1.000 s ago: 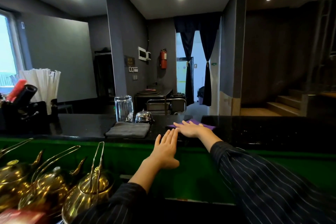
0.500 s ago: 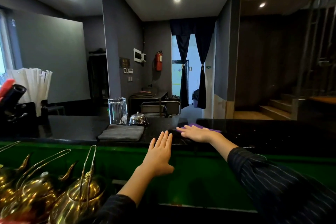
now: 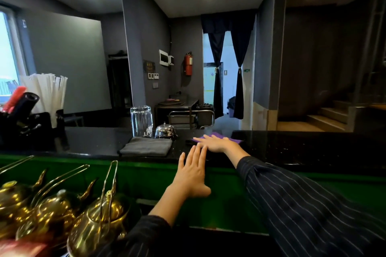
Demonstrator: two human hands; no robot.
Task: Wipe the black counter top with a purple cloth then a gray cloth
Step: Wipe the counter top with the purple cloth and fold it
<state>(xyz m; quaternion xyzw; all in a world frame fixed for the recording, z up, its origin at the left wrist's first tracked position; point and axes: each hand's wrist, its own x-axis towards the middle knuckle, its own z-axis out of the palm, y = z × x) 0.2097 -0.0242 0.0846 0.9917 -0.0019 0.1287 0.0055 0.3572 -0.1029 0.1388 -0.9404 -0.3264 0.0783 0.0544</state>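
The black counter top runs across the middle of the view. My right hand lies flat with straight fingers on the purple cloth, pressing it onto the counter; most of the cloth is hidden under the hand. A folded gray cloth lies on the counter to the left of it. My left hand is held flat with straight fingers against the counter's near edge, just below my right hand, holding nothing.
A clear glass and a chrome service bell stand behind the gray cloth. A black holder with white straws sits at the counter's left end. Several brass teapots stand below at the lower left. The green front panel drops beneath the counter.
My right hand slid the purple cloth slightly rightward along the counter, and the view shifted a little. My left hand stayed at the counter's edge.
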